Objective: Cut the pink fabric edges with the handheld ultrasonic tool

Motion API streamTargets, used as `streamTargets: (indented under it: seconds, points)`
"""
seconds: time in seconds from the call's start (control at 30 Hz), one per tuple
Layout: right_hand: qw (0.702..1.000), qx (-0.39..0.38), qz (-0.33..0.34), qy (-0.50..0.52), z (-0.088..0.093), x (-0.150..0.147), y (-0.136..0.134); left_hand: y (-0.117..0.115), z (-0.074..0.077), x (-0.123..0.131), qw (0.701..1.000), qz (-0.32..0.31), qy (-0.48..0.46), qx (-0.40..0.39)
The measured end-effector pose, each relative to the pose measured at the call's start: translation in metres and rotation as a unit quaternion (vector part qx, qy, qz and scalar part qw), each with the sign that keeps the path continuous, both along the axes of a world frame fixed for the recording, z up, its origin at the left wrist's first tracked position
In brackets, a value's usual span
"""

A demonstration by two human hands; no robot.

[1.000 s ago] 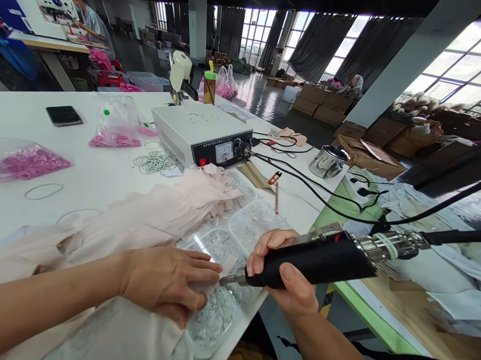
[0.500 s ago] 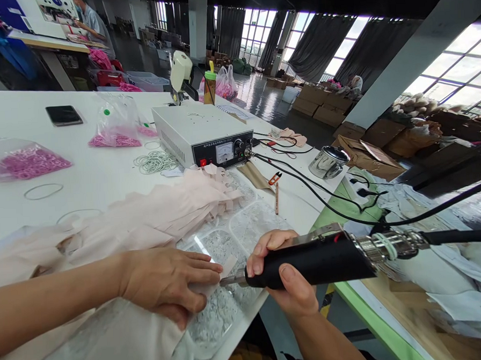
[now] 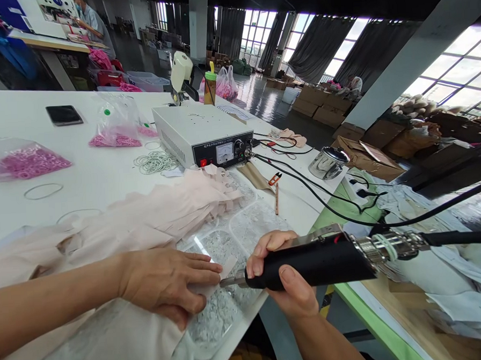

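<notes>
My left hand (image 3: 169, 283) lies flat, fingers stretched out, pressing a pale pink fabric strip (image 3: 228, 265) onto the clear mat (image 3: 251, 222) near the table's front edge. My right hand (image 3: 284, 285) is wrapped round a black hand-held welding tool (image 3: 317, 262). Its metal tip (image 3: 229, 280) touches the strip just beyond my left fingertips. A black cable (image 3: 461, 237) runs from the tool's rear off to the right. A heap of pink fabric strips (image 3: 161, 211) lies just behind my left hand.
A white control box (image 3: 206, 133) with dials stands mid-table, cables (image 3: 305, 184) leading from it. Bags of pink rings (image 3: 25, 161), white rings (image 3: 155, 162), a phone (image 3: 63, 115), a metal pot (image 3: 328, 162) and small snips (image 3: 275, 178) lie about. A person works at the far left.
</notes>
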State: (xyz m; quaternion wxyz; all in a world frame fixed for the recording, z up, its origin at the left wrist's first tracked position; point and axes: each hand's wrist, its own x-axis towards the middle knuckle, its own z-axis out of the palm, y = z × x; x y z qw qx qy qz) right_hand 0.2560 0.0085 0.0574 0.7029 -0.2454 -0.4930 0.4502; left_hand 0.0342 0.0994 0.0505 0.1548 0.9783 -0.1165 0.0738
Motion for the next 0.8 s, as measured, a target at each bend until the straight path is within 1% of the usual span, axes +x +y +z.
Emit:
streamTargets:
  seconds: [0.3,0.47,0.6,0.8]
  points:
    - [1.000,-0.008,-0.011,0.003,0.0022,0.0009,-0.0015,0.0003,-0.0007,0.0006,1.000,0.001,-0.014,-0.017]
    - [1.000,0.003,0.005,0.007,0.0009,0.0001,-0.0020,0.0005,-0.0015,-0.0013,1.000,0.000,0.001,-0.018]
    - [1.000,0.000,0.005,0.005,-0.0011,-0.0006,-0.0023,0.0011,-0.0031,-0.0020,1.000,-0.007,0.007,-0.018]
    - [1.000,0.010,0.001,-0.019,-0.0011,0.0002,-0.0007,0.0014,-0.0016,-0.0006,1.000,-0.010,0.000,-0.022]
